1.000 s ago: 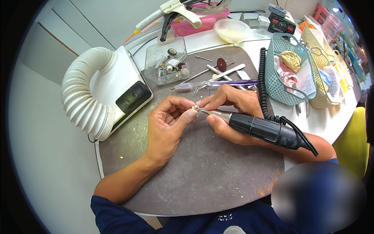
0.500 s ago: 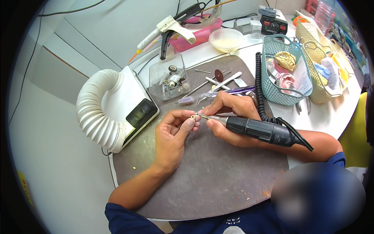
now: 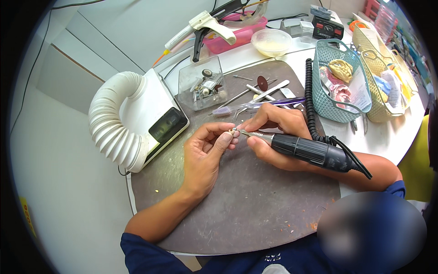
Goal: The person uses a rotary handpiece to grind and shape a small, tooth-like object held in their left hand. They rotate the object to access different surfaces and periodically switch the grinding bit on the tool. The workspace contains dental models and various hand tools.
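Over the middle of the grey-brown mat, my left hand (image 3: 204,153) pinches a small cream-coloured piece (image 3: 232,132), perhaps a dental crown, between thumb and fingers. My right hand (image 3: 283,132) is closed round the metal nose of a black rotary handpiece (image 3: 306,148), held like a pen. The body of the handpiece lies back over my right wrist. Its thin bit points left and meets, or nearly meets, the small piece; my fingertips partly hide the contact. From the back of the handpiece a black coiled cord (image 3: 311,100) runs up past my right hand.
A white ribbed suction hose (image 3: 107,118) stands at left. Beyond my hands are a clear box of bits (image 3: 200,86), a purple toothbrush (image 3: 223,111) and a cutting disc (image 3: 262,83). A glue gun (image 3: 205,25) lies behind; teal (image 3: 335,112) and cream baskets (image 3: 388,114) stand right.
The whole view has shifted slightly. The small piece looks turned a little in my left fingers, while both hands keep their grip and the bit stays at the piece.
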Available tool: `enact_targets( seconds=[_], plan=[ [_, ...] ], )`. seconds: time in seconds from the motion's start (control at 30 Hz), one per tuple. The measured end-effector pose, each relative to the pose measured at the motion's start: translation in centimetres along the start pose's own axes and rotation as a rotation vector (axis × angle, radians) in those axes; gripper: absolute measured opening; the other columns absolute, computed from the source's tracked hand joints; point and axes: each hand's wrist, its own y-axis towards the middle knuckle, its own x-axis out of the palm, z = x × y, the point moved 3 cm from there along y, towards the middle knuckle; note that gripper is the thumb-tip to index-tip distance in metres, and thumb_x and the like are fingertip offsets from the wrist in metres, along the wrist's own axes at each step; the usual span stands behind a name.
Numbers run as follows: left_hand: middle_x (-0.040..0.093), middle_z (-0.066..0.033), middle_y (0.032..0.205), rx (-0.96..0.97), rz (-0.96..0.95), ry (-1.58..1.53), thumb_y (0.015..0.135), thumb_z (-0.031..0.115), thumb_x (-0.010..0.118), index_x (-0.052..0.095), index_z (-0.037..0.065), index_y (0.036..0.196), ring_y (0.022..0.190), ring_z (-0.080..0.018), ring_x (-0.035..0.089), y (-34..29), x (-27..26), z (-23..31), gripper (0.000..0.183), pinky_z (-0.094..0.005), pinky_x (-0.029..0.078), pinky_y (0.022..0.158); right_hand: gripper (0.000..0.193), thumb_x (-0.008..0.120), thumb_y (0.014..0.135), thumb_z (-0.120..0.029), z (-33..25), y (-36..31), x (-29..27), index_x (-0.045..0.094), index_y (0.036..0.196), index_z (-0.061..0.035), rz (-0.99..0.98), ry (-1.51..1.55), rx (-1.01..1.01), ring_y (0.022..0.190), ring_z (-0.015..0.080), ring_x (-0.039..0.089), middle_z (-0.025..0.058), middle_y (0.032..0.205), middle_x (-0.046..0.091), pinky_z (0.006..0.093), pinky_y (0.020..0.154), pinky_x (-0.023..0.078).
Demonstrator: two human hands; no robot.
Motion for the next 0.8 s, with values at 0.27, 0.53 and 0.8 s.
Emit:
enact_targets(
  seconds=[0.27,0.53,0.8],
  plan=[
    [0.069,-0.0080,0.103,-0.015,-0.002,0.003,0.095,0.010,0.067,0.063,-0.001,0.112,0.092,-0.0115,0.064,0.05,0.09,-0.04,0.021,-0.0255,0.051,0.085,0.016,0.069,0.079,-0.008,-0.21,0.05,-0.31,0.062,0.089,0.0022,-0.031,-0.036,0.017,0.067,0.0191,0.069,0.0127,0.076,0.066,0.0293,0.060,0.051],
    [0.068,-0.0075,0.103,-0.016,-0.001,0.000,0.093,0.009,0.069,0.063,-0.001,0.111,0.094,-0.0114,0.064,0.05,-0.01,-0.14,0.021,-0.0253,0.051,0.085,0.016,0.065,0.085,-0.008,-0.46,0.15,-0.51,0.057,0.093,0.0035,-0.160,-0.023,0.094,0.092,0.0250,0.072,0.0213,0.096,0.071,0.0351,0.083,0.058],
    [0.068,-0.0081,0.103,-0.014,0.012,0.003,0.093,0.009,0.069,0.063,-0.001,0.110,0.092,-0.0116,0.064,0.08,0.05,-0.04,0.020,-0.0253,0.052,0.084,0.017,0.065,0.085,-0.008,-0.20,0.01,-0.36,0.057,0.093,0.0039,-0.145,0.019,0.102,0.094,0.0250,0.072,0.0208,0.097,0.070,0.0346,0.083,0.058]
  ],
)
